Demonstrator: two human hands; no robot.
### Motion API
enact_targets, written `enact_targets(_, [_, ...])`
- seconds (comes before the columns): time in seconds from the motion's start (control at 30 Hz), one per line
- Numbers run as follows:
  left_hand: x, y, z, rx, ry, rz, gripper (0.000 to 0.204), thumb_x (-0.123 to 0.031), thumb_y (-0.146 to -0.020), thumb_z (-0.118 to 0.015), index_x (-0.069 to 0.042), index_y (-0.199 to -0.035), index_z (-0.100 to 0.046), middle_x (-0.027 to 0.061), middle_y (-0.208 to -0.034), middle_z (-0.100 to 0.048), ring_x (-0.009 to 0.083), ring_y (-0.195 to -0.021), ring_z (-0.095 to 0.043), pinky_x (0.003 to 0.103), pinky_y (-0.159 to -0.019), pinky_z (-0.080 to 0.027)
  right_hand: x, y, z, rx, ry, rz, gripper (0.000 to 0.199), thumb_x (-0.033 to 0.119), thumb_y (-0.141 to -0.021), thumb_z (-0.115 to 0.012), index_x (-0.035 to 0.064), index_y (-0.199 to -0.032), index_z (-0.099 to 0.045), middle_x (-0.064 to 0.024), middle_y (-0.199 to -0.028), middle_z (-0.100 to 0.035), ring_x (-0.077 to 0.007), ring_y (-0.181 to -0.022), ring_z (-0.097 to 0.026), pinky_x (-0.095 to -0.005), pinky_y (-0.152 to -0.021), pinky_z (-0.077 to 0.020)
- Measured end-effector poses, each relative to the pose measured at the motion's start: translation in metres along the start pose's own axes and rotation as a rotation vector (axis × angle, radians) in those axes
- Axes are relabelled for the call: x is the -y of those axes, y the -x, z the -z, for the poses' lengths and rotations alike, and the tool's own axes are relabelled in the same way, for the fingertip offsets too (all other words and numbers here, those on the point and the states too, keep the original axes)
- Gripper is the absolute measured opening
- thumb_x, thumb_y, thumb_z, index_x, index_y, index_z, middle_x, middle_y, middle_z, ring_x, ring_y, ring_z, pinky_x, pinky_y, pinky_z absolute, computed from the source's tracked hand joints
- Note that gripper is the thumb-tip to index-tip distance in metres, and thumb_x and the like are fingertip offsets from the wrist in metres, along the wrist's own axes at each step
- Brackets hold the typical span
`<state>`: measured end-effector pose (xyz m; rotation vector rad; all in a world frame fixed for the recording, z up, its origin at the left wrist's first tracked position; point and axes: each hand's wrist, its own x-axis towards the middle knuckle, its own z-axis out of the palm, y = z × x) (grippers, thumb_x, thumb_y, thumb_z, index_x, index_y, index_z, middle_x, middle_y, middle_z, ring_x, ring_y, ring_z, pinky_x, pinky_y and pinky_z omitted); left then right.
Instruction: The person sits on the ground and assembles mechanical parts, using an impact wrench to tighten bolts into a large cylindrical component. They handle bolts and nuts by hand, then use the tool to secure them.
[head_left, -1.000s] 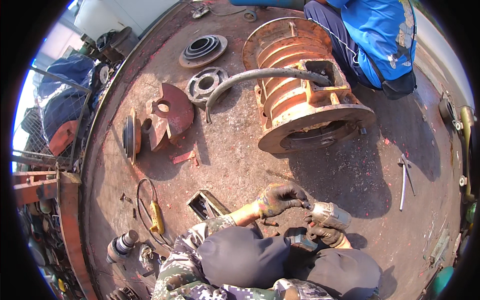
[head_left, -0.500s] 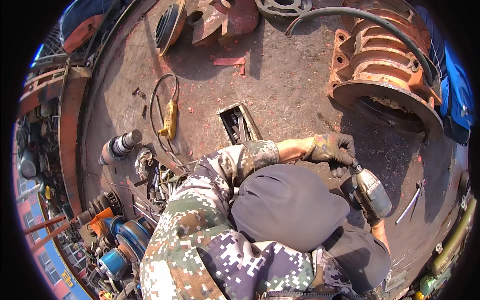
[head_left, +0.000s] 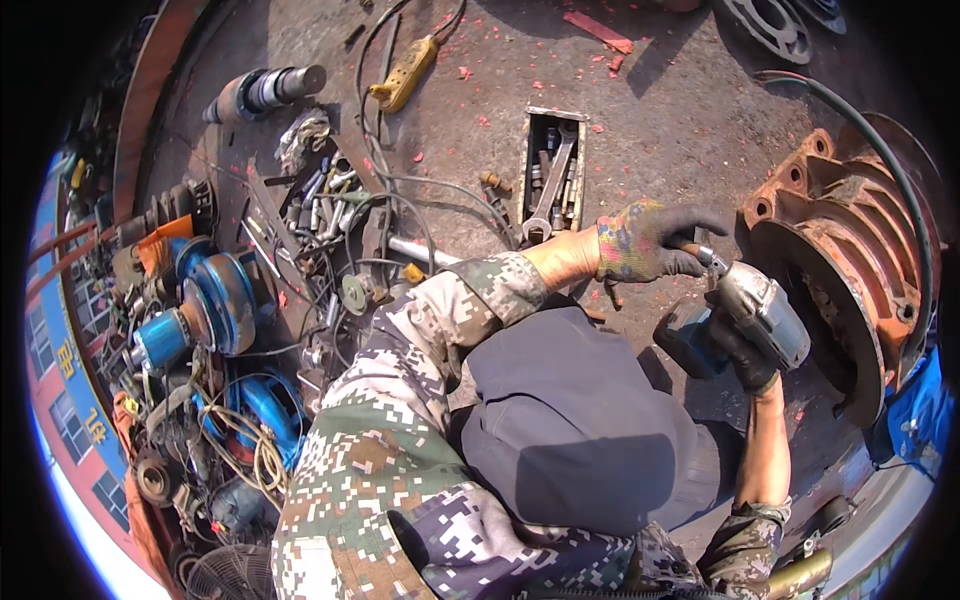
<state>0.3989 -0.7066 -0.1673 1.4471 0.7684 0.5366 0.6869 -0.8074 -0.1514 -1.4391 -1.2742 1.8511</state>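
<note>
My left hand [head_left: 655,242], in a patterned work glove with dark fingers, is curled around a small rusty bolt [head_left: 689,246]. Its forefinger arches above the bolt, a little apart from it. The bolt's other end meets the metal socket [head_left: 712,260] on a cordless impact wrench [head_left: 762,308]. Gripping the wrench's handle is my gloved right hand [head_left: 742,352], closed around it. The wrench's blue and dark battery [head_left: 684,338] points left, near my dark-clothed knee. Left of my left wrist, a narrow box [head_left: 525,170] holds a spanner [head_left: 551,188] and several sockets.
A heavy rusty ribbed casting [head_left: 850,240] with a round flange lies right of the wrench, a dark hose [head_left: 890,160] arched over it. Loose tools [head_left: 335,205], cables and a yellow control box [head_left: 408,75] lie left, beyond blue machine parts [head_left: 222,300] and a stepped shaft [head_left: 265,92].
My view has turned and shifted, so the toolbox and the ribbed casting sit differently in it. The wrench stays in my right hand, and my left hand remains by its socket, the forefinger now lifted.
</note>
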Motion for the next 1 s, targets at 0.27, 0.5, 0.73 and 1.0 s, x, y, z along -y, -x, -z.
enact_targets(0.27, [0.01, 0.111, 0.045, 0.049, 0.206, 0.376, 0.038, -0.035, -0.093, -0.077, 0.0, -0.109, -0.079, 0.0055, -0.086, -0.074, 0.0115, -0.076, -0.065, 0.03, -0.065, -0.049, -0.05, -0.046, -0.032, 0.188, 0.051, 0.181, 0.049, 0.015, -0.094, -0.076, 0.0022, -0.139, -0.062, -0.0111, -0.135, -0.068, -0.0214, -0.123, -0.064, -0.0375, -0.106, -0.051])
enact_targets(0.5, [0.016, 0.2, 0.028, -0.226, 0.281, 0.249, 0.038, -0.023, -0.091, -0.079, -0.002, -0.122, -0.075, 0.0095, -0.106, -0.078, 0.0171, -0.097, -0.07, 0.034, -0.086, -0.055, -0.086, -0.092, -0.044, 0.369, -0.018, 0.06, 0.057, 0.024, -0.094, -0.077, 0.0017, -0.143, -0.057, -0.0129, -0.136, -0.066, -0.0247, -0.123, -0.065, -0.0401, -0.106, -0.0518])
enact_targets(0.73, [0.033, 0.199, 0.025, -0.639, -0.121, -0.186, 0.034, -0.014, -0.092, -0.076, -0.007, -0.126, -0.071, 0.013, -0.107, -0.074, 0.0264, -0.101, -0.072, 0.037, -0.087, -0.056, -0.016, -0.135, -0.094, 0.638, 0.332, 0.208, 0.048, 0.029, -0.096, -0.073, 0.0111, -0.138, -0.058, -0.0057, -0.132, -0.065, -0.0215, -0.121, -0.063, -0.0382, -0.105, -0.0508])
enact_targets(1.0, [0.016, 0.17, 0.043, -0.408, 0.181, 0.242, 0.037, -0.032, -0.1, -0.072, 0.0, -0.118, -0.074, 0.0097, -0.112, -0.075, 0.0173, -0.106, -0.067, 0.034, -0.094, -0.053, -0.056, -0.121, -0.036, 0.666, -1.42, -0.54, 0.061, 0.04, -0.112, -0.038, 0.0128, -0.165, -0.024, -0.0091, -0.168, -0.029, -0.0243, -0.15, -0.038, -0.0425, -0.125, -0.0338])
